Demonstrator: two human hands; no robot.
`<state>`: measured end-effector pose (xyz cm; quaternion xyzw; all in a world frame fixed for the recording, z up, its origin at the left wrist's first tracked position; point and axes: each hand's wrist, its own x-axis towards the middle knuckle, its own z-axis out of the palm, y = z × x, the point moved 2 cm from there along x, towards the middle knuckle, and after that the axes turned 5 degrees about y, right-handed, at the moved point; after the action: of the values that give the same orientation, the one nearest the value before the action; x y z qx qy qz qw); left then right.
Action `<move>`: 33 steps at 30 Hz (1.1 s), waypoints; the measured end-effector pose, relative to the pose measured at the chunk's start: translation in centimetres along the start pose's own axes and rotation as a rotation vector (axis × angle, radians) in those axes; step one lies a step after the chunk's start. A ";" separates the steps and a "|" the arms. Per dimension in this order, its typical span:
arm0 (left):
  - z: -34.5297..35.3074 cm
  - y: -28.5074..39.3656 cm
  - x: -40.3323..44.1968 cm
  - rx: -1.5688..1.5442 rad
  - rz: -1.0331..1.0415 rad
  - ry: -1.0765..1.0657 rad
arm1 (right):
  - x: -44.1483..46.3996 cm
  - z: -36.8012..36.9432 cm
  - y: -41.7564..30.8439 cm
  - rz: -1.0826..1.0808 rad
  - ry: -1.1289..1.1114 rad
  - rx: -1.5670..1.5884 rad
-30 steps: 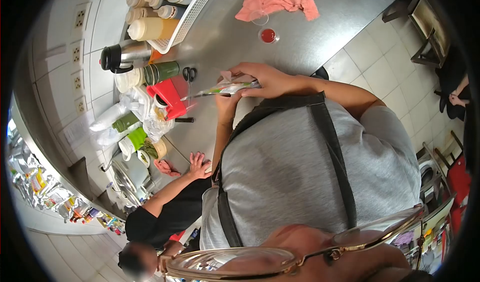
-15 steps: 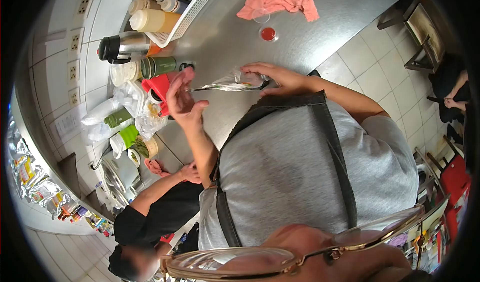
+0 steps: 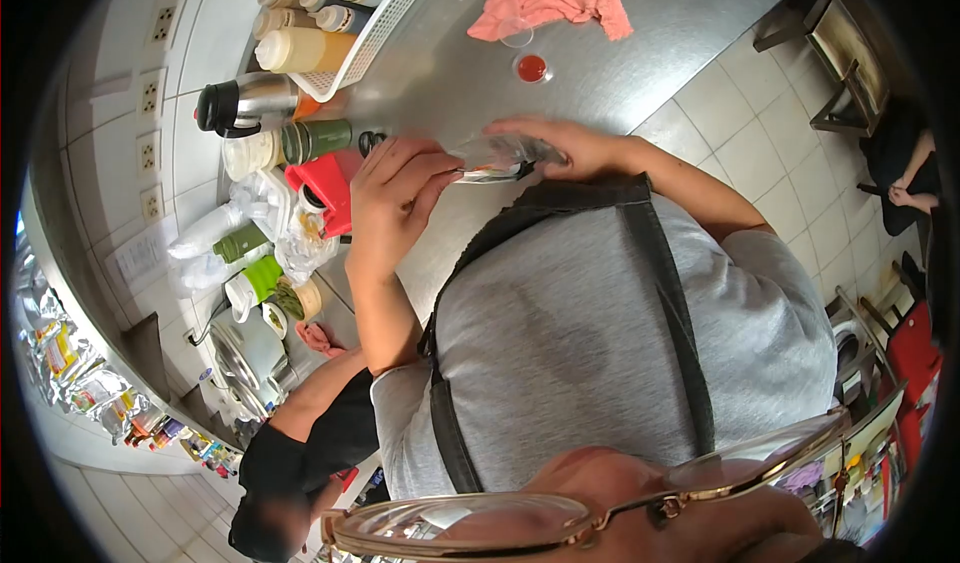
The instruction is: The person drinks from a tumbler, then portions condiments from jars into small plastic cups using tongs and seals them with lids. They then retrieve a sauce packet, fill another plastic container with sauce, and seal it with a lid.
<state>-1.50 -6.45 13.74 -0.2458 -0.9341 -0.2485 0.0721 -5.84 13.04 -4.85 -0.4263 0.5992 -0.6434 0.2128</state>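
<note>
A crinkled clear plastic packet (image 3: pixel 490 171), with white, green and dark bits showing at its lower edge, is held between my hands over the steel counter, close to my apron. My left hand (image 3: pixel 405 188) has its fingers pinched together at the packet's left end. My right hand (image 3: pixel 550 148) grips the other end, its fingers partly behind the plastic. What lies inside the packet is too small to make out. Beyond my hands stands a small clear cup of red sauce (image 3: pixel 532 68), with a clear round lid (image 3: pixel 516 32) by a pink cloth (image 3: pixel 560 3).
A white basket (image 3: pixel 385 28) of sauce bottles, a steel thermos jug (image 3: pixel 245 101), a green container (image 3: pixel 318 140) and a red container (image 3: pixel 325 188) line the wall side. A co-worker in black (image 3: pixel 310 438) stands at my left. Another person (image 3: pixel 900 178) is at far right.
My left hand has gone from open, with fingers spread, to pinching the packet's left end. My right hand has shifted slightly around the packet. The co-worker's hand is no longer visible beside my arm.
</note>
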 end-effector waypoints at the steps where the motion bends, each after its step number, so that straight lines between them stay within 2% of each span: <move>1: 0.2 -0.2 -0.4 -0.020 -0.037 0.039 | -0.3 -0.8 0.5 -0.009 0.077 -0.126; 3: 0.4 -0.3 -0.6 -0.040 -0.077 0.080 | -0.7 -2.4 2.1 -0.018 0.150 -0.253; 5: 0.5 -0.1 -0.8 -0.090 -0.103 0.137 | -1.0 -4.1 4.7 0.022 0.560 -0.558; 6: 0.7 -0.2 -1.0 -0.090 -0.108 0.139 | -0.6 -4.3 5.9 0.024 0.555 -0.556; 8: 1.0 -0.5 -1.4 -0.127 -0.152 0.194 | 0.4 -4.9 6.8 0.027 0.745 -0.649; 11: 0.9 -0.4 -1.1 -0.107 -0.143 0.202 | 1.7 -5.0 7.4 0.150 0.640 -0.682; 15: 0.9 -0.3 -0.9 -0.103 -0.148 0.201 | 2.9 -4.6 9.0 0.153 0.614 -0.754; 17: 1.0 -0.4 -0.9 -0.106 -0.179 0.213 | 3.5 -4.5 8.9 0.116 0.663 -0.354; 18: 1.1 -0.5 -0.9 -0.100 -0.186 0.217 | 3.4 -4.5 8.7 0.112 0.655 -0.350; 21: 1.3 -0.4 -0.8 -0.087 -0.228 0.191 | 3.3 -4.4 0.0 0.077 0.555 -0.313; 23: 1.5 -0.4 -0.5 -0.103 -0.261 0.163 | 3.4 -4.5 -4.1 -0.098 0.467 -0.371; 24: 1.5 -0.3 -0.3 -0.106 -0.263 0.160 | 3.4 -4.8 -5.4 -0.094 0.467 -0.371; 26: 1.4 -0.2 0.2 -0.138 -0.321 0.087 | 3.3 -5.0 -7.5 -0.186 0.396 -0.472; 33: 1.9 0.0 1.9 -0.130 -0.333 0.015 | 3.0 -4.9 -10.5 -0.166 0.300 -0.586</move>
<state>-3.18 -4.70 12.57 -0.0898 -0.9434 -0.3187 0.0209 -8.92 15.58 6.45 -0.4173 0.7466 -0.5143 -0.0623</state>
